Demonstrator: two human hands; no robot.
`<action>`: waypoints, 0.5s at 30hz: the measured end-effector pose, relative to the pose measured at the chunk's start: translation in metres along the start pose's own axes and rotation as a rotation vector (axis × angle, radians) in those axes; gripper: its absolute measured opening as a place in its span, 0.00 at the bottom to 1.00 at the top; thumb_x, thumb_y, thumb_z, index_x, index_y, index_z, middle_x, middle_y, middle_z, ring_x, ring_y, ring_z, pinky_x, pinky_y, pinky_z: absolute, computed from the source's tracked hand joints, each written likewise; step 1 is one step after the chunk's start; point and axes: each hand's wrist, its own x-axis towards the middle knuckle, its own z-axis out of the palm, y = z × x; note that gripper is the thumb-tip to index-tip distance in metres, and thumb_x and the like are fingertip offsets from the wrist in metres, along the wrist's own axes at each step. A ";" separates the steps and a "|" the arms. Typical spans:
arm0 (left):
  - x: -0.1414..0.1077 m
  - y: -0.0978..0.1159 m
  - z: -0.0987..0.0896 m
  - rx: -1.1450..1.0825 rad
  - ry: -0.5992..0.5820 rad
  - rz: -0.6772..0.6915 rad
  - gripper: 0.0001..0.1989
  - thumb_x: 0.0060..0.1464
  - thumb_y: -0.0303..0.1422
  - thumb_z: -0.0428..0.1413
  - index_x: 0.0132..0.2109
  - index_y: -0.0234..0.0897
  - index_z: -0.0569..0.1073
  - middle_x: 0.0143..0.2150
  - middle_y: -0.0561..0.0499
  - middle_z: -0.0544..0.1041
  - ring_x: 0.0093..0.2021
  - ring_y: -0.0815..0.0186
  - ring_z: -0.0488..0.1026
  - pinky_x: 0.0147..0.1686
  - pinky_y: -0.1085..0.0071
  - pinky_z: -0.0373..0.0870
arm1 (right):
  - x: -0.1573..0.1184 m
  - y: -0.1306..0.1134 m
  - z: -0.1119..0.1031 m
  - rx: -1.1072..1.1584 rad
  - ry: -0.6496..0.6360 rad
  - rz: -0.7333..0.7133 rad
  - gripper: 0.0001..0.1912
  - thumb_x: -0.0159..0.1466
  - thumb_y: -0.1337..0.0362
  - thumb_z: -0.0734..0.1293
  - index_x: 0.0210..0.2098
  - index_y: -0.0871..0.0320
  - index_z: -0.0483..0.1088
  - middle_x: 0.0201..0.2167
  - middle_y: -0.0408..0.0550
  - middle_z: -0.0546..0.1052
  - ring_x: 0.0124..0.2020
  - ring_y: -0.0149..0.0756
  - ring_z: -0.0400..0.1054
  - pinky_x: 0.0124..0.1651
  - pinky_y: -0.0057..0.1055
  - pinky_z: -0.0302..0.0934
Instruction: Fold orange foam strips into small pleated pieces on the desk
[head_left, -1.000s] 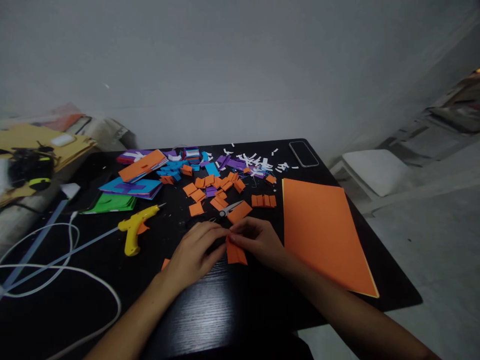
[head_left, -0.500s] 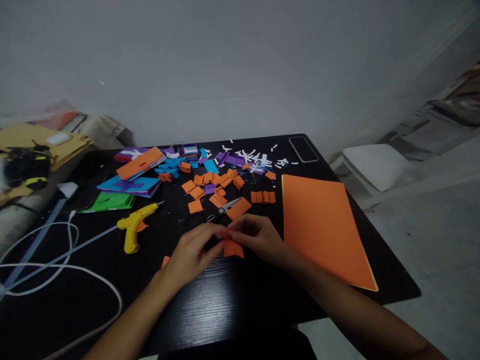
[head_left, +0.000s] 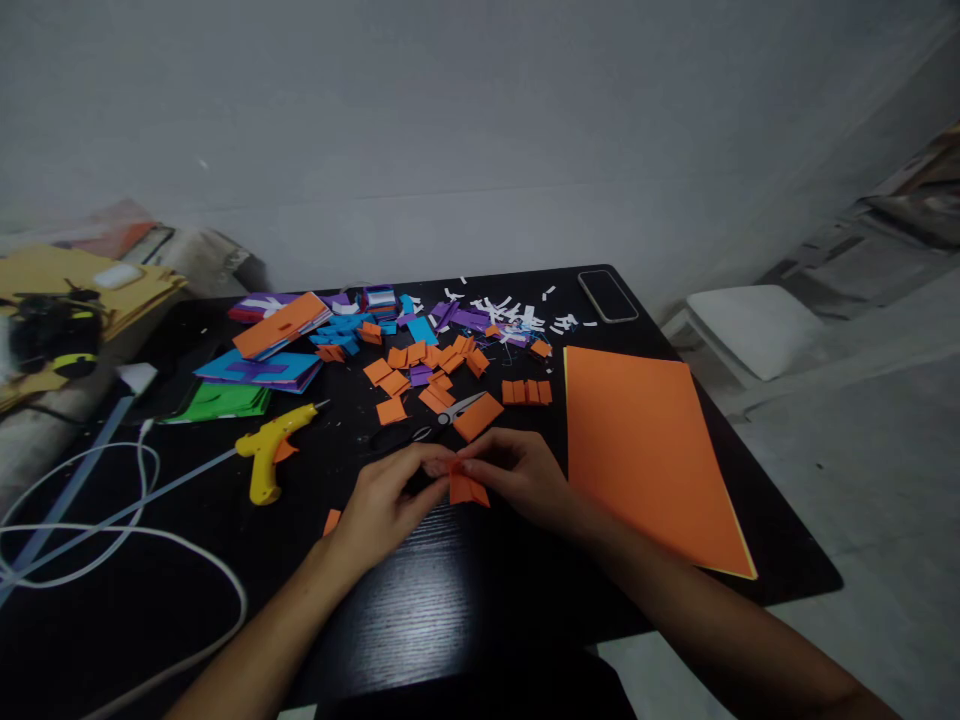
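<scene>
Closest to me is the bare front of the black table (head_left: 420, 625), with a patch of light shining on it. My forearms reach in over it from both sides. Between my hands, just above the table near the front, is a small folded orange paper (head_left: 469, 490), creased so its lower end flares out. My right hand (head_left: 525, 478) has it pinched, thumb against the forefinger, other fingers curled in. My left hand (head_left: 386, 498) is half curled, its thumb and fingertips brought together at the paper's left edge; how firmly they grip, I can't tell.

Beside my left wrist lies an orange scrap (head_left: 331, 521). Further left, a white cable (head_left: 150, 534) loops over the table, and a yellow glue gun (head_left: 262, 475) has a long clear stick (head_left: 180, 482) running to its back end. To my right is a large orange sheet (head_left: 645, 450).

Just past my fingers are scissors (head_left: 465, 408), partly open, next to an orange card (head_left: 478, 416). Beyond spread many small orange folds (head_left: 394, 384), with a green packet (head_left: 229, 400) off left. Further back are white strips (head_left: 510, 318) and a phone (head_left: 607, 297), then the grey wall (head_left: 480, 120).
</scene>
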 end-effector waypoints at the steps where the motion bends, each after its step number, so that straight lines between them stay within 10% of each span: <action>1: 0.000 0.000 0.000 -0.003 -0.001 -0.004 0.09 0.62 0.27 0.61 0.49 0.39 0.76 0.39 0.52 0.82 0.37 0.68 0.81 0.39 0.75 0.78 | 0.000 0.000 0.000 -0.013 0.001 -0.004 0.07 0.61 0.60 0.75 0.38 0.56 0.82 0.34 0.46 0.84 0.36 0.38 0.78 0.41 0.33 0.70; 15: 0.002 -0.004 0.003 -0.041 -0.025 -0.073 0.08 0.62 0.28 0.61 0.48 0.39 0.75 0.36 0.54 0.81 0.35 0.69 0.79 0.38 0.75 0.77 | 0.002 0.003 0.000 -0.161 -0.018 -0.120 0.05 0.63 0.61 0.74 0.37 0.55 0.79 0.34 0.44 0.83 0.36 0.36 0.76 0.40 0.31 0.68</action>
